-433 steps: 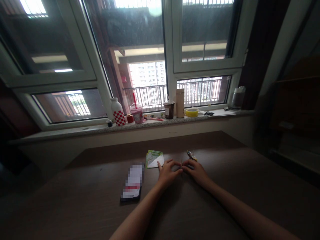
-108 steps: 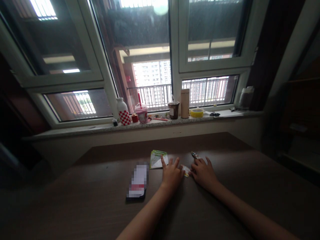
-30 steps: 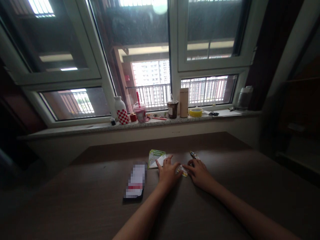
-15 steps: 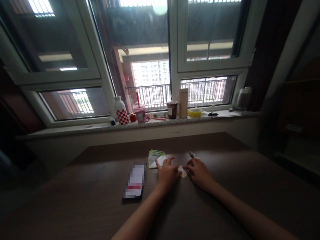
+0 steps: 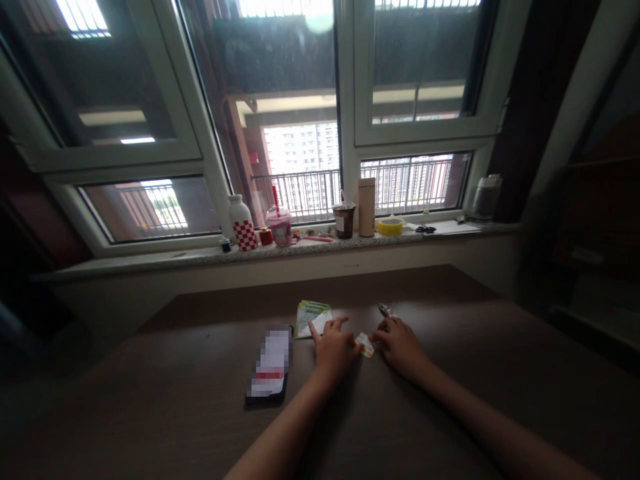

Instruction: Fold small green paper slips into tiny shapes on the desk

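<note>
A small white piece with yellow marks point(image 5: 366, 345) lies on the brown table between my hands. My left hand point(image 5: 334, 345) rests palm down with its fingers spread, its thumb at the left edge of that piece. At the piece's right side is my right hand point(image 5: 397, 343), its fingers bent and close together; whatever they may pinch is too small to make out. Just beyond the right fingers lies a small shiny item point(image 5: 385, 309). Green and white packets or cards point(image 5: 306, 315) are partly under the left fingertips.
A phone point(image 5: 270, 365) lies left of my left forearm on the table point(image 5: 165, 373). Along the windowsill point(image 5: 200, 255) stand a checkered bottle point(image 5: 245, 227), a pink drink cup point(image 5: 280, 227), a dark drink cup point(image 5: 345, 220), a tan flask point(image 5: 367, 208) and yellow tape point(image 5: 391, 227).
My right fingers have shifted very slightly at the small white piece. The left hand stays almost in place, and the other objects have not moved.
</note>
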Tool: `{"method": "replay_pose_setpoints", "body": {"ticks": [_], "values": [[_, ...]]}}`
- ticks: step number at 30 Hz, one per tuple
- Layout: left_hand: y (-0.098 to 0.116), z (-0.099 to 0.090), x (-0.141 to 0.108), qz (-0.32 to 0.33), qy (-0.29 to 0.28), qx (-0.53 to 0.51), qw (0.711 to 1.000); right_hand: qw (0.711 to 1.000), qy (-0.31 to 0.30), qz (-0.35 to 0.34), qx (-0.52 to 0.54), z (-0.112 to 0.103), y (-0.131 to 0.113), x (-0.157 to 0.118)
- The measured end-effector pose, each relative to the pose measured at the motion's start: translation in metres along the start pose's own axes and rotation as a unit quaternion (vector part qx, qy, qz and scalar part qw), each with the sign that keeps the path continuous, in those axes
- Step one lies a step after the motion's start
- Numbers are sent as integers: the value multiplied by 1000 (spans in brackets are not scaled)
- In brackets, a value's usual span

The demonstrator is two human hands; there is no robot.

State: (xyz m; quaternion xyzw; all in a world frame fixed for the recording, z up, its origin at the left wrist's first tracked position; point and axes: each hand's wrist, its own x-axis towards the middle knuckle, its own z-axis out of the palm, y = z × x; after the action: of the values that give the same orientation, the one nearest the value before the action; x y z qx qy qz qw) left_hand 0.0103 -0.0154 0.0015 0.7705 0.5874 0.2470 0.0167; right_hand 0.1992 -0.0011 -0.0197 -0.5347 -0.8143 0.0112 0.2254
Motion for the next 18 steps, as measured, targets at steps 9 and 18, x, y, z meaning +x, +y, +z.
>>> {"method": "replay_pose_setpoints", "body": {"ticks": [9, 18], "values": [[0, 1, 0, -12, -6, -18, 1000, 999, 16, 17, -25, -11, -6, 0], [-1, 5, 0, -9, -5, -28, 1000, 998, 42, 31, 32, 4, 0, -5]]}}
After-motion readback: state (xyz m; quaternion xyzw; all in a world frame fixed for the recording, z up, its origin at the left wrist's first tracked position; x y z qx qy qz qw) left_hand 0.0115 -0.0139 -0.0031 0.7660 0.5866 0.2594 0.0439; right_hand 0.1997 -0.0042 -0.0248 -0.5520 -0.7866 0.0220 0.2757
